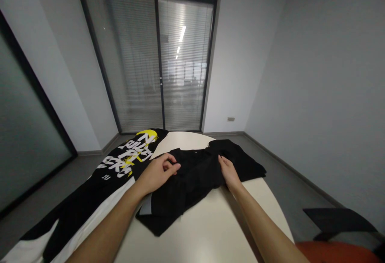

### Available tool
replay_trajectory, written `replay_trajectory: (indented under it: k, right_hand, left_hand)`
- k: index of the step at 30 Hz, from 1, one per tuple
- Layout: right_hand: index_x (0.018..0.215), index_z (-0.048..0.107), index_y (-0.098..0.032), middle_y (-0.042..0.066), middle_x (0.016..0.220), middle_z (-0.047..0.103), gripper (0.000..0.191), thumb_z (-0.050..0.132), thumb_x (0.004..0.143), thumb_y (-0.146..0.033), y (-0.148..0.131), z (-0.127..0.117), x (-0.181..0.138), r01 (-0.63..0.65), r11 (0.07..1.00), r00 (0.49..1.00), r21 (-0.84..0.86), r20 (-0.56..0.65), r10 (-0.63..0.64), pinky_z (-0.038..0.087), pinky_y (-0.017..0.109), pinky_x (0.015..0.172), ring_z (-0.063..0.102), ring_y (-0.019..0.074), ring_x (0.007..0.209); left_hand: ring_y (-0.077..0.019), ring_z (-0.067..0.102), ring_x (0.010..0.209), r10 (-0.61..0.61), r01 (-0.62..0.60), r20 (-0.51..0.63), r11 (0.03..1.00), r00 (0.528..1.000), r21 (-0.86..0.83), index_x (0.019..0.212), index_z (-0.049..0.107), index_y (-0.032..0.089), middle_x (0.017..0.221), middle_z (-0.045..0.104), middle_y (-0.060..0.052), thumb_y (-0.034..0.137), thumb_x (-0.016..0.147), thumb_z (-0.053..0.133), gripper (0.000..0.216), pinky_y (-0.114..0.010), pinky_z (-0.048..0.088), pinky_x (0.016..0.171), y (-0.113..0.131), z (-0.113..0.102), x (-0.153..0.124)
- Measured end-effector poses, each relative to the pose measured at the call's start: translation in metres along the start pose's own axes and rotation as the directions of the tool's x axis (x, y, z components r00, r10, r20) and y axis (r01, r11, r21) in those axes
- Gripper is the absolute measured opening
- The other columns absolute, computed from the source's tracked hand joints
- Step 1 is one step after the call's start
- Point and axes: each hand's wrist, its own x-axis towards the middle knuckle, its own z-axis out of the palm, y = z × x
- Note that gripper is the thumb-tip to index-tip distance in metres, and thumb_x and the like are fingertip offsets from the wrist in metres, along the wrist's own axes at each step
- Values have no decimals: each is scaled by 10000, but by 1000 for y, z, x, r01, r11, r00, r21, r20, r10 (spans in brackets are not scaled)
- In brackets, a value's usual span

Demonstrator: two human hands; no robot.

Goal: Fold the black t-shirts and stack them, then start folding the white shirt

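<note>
A black T-shirt [195, 174] lies partly folded on the pale table, its collar side toward the far edge and a grey patch at its near left corner. My left hand [159, 172] is over the left part of the shirt, fingers loosely bent and thumb apart, with no cloth visible between them. On the other side, my right hand [230, 172] pinches the shirt's cloth between thumb and fingers. Beyond that hand, a black section of cloth [245, 160] spreads toward the table's right edge.
Along the left side of the table [210, 223] lies a black-and-white garment [105, 179] with white and yellow lettering. An orange-seated chair [337, 251] stands at the lower right. Glass doors with blinds [132, 62] are at the back, and a grey wall [325, 94] rises on the right.
</note>
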Motion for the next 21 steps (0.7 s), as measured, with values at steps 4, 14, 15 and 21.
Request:
replay_trajectory:
  k: [4, 14, 15, 21]
  right_hand:
    - [1202, 600, -253, 54, 987, 734, 571, 714, 747, -577, -5, 3, -1, -34, 977, 999, 210, -31, 41, 529, 348, 773, 671, 245, 905]
    - [1190, 664, -258, 46, 1180, 693, 487, 734, 708, -267, -7, 1, -5, 172, 985, 949, -22, 272, -159, 480, 383, 993, 625, 233, 1104]
    - [1105, 698, -239, 50, 1130, 707, 387, 723, 723, -297, -5, 2, -4, 175, 983, 951, -52, 267, -155, 488, 390, 978, 633, 238, 1075]
    - [922, 724, -207, 68, 1131, 724, 292, 708, 768, -454, 0, -7, 4, 138, 990, 987, -32, 83, -135, 487, 389, 964, 636, 269, 1084]
  left_hand:
    - [-294, 619, 1186, -6, -41, 349, 991, 937, 128, 1531, 335, 262, 1339, 634, -118, 492, 577, 857, 1112, -371, 461, 998, -7, 14, -12]
    - [-265, 681, 1048, 73, -98, 147, 981, 986, 167, 1066, 699, 235, 1097, 748, -50, 363, 883, 554, 267, -350, 493, 947, -39, 6, 10]
    - [-260, 684, 1032, 96, -104, 82, 989, 992, 103, 1042, 700, 224, 1081, 752, -52, 395, 902, 525, 282, -345, 497, 943, -40, 3, 14]
    - [-306, 664, 1104, -96, 74, -423, 995, 901, -68, 1023, 724, 177, 1075, 762, -94, 537, 901, 481, 452, -399, 493, 990, -58, -19, 29]
